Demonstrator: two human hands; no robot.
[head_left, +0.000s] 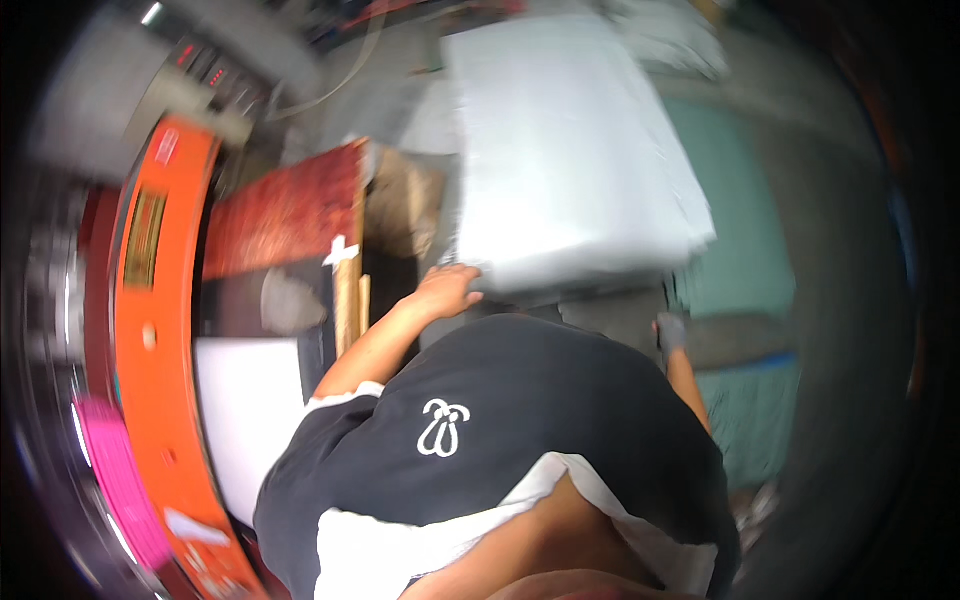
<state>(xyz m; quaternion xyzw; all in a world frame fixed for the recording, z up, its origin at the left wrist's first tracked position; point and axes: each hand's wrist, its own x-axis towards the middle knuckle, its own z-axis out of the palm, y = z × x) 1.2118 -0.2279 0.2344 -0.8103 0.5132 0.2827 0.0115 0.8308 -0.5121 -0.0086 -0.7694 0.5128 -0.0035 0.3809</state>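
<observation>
A large stack of whitish, glossy sheets lies ahead of me, its near edge bent down and blurred. My left hand is bare and rests at the stack's near left corner, fingers spread with the thumb apart. Whether it presses on the sheets I cannot make out. Beyond the near right corner hangs my right hand, in a grey glove. Its fingers are smeared and partly hidden, so their pose is unclear. A dark surface shows between the stack and my black shirt.
At my left stands an orange machine beam, with a red worn board and a white panel beside it. Green stacked material lies to the right. A bright pink item is at the far left. A pale bundle sits at the back.
</observation>
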